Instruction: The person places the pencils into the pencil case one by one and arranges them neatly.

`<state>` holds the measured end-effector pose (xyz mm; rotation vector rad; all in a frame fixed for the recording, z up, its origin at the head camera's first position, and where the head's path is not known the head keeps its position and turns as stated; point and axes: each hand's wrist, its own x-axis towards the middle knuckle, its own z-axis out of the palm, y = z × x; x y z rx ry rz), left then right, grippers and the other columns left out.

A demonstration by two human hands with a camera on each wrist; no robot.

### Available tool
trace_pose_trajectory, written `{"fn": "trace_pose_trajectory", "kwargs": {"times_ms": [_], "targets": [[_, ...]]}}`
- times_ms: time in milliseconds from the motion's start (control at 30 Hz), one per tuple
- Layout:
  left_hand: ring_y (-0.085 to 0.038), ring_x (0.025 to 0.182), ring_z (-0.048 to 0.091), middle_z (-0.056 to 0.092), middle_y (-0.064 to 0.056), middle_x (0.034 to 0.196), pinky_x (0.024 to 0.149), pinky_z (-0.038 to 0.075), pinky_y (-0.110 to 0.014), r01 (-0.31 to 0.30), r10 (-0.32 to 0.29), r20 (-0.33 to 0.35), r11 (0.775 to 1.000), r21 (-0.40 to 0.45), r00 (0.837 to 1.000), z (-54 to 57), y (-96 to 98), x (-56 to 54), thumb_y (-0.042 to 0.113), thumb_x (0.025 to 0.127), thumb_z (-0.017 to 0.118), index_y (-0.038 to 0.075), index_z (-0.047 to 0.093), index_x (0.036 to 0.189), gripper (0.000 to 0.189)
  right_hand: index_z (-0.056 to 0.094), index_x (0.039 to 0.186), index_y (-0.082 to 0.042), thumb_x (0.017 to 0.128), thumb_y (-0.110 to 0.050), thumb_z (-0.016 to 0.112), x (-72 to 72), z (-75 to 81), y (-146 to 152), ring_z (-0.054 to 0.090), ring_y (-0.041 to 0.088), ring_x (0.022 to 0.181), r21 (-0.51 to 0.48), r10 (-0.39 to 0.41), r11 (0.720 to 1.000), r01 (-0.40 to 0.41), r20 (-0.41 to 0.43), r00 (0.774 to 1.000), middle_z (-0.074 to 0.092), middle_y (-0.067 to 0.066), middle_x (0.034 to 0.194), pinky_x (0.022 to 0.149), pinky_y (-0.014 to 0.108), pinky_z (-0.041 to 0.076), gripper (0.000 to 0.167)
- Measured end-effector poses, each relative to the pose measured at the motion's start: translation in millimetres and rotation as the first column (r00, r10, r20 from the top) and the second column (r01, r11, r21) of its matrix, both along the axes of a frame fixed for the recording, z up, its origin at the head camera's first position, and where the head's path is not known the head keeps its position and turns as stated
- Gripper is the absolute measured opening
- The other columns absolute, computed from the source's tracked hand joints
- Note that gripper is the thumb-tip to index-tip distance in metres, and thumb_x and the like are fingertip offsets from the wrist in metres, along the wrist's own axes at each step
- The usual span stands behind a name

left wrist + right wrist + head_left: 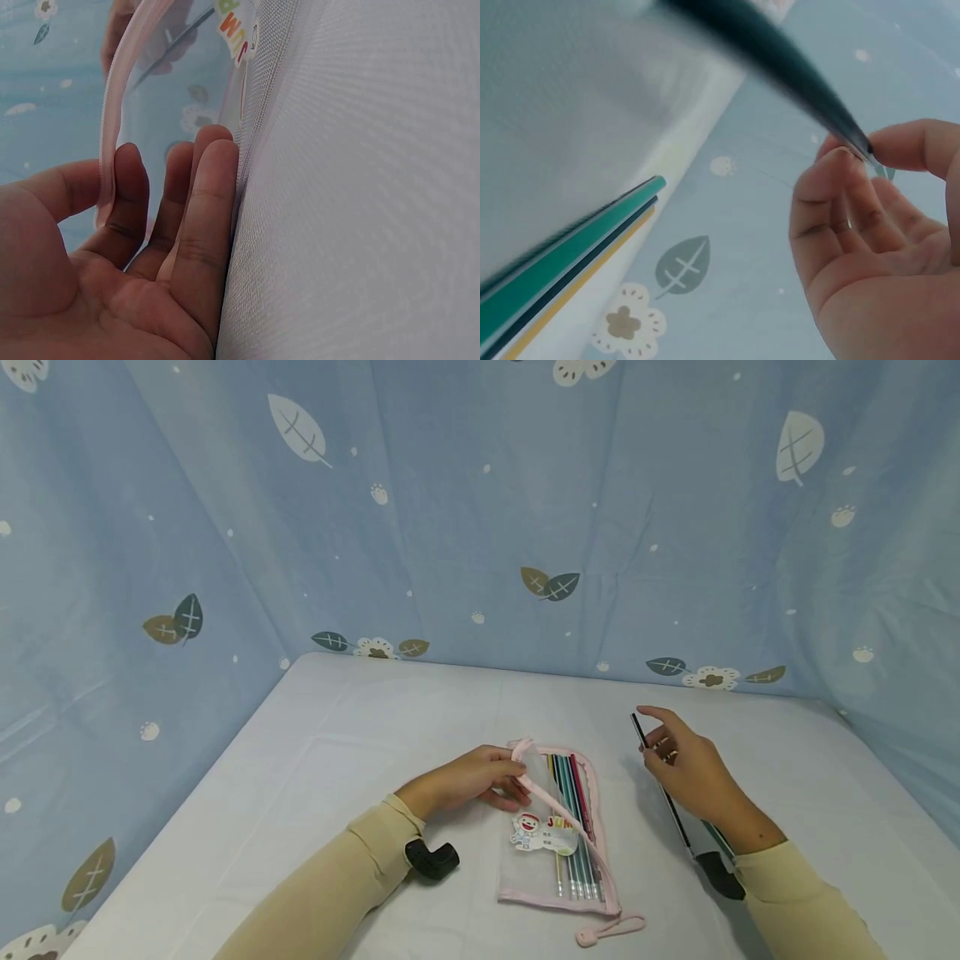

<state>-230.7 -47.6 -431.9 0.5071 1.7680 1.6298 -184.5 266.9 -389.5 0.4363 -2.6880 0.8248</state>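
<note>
My left hand (480, 777) pinches the pink zippered edge of a clear mesh pencil pouch (525, 877), lifting its upper flap. In the left wrist view, thumb and index finger grip that pink edge (112, 142) while the other fingers extend below the flap. Several pencils (577, 860) lie side by side in the pouch, under a cartoon sticker (543, 835). To the right of the pouch, my right hand (690, 768) pinches a dark pencil (675, 818) by its far end, between thumb and fingers. The pencil slants above the table, blurred in the right wrist view.
Several more pencils (577, 262), green, dark blue and yellow, lie on the white table (375, 718) under my right forearm. A pink pull strap (615, 929) trails from the pouch's near corner. A blue patterned curtain (480, 527) stands behind the table.
</note>
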Motion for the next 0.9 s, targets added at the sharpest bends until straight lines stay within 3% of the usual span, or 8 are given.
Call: {"fn": "trace_pose_trajectory", "kwargs": {"times_ms": [167,500,733,900], "targets": [[-0.016,0.090,0.071,0.069,-0.008,0.095,0.083,0.063,-0.032,-0.003,0.003,-0.004,1.000,-0.010,1.000,-0.1,0.0,-0.2,0.018,0.105,0.047,-0.002,0.060,0.113,0.025,0.039,0.149,-0.009,0.091,0.005,0.061,0.9,0.2,-1.7,0.065,0.015,0.078,-0.031,-0.024,0.999,0.022,-0.062,0.998,0.068,0.014,0.099,0.059,0.022,0.052,0.064],[-0.016,0.090,0.071,0.069,-0.011,0.096,0.082,0.063,-0.032,-0.003,0.003,-0.013,1.000,-0.013,1.000,-1.7,0.6,-1.0,0.018,0.105,0.047,-0.003,0.060,0.111,0.026,0.037,0.151,-0.010,0.094,0.001,0.058,0.9,-4.0,-2.3,0.062,0.001,0.075,-0.107,-0.026,0.994,0.017,-0.086,0.996,0.066,0.014,0.099,0.058,0.022,0.053,0.062],[-0.016,0.090,0.071,0.070,-0.013,0.097,0.083,0.062,-0.032,0.002,-0.002,-0.015,1.000,-0.009,1.000,-2.9,0.2,-1.1,0.018,0.105,0.047,-0.004,0.060,0.111,0.026,0.036,0.152,-0.012,0.096,-0.001,0.058,2.2,-4.1,-5.9,0.063,0.004,0.072,-0.149,-0.040,0.988,0.030,-0.065,0.997,0.064,0.016,0.103,0.054,0.021,0.056,0.061],[-0.016,0.089,0.070,0.070,-0.014,0.097,0.083,0.062,-0.032,0.005,-0.006,-0.020,1.000,-0.009,1.000,-3.8,-0.3,-1.6,0.018,0.105,0.047,-0.005,0.059,0.112,0.027,0.032,0.155,-0.018,0.098,-0.006,0.057,3.6,-4.4,-9.5,0.064,0.006,0.067,-0.236,-0.044,0.971,0.043,0.001,0.999,0.061,0.017,0.107,0.054,0.027,0.058,0.063]]}}
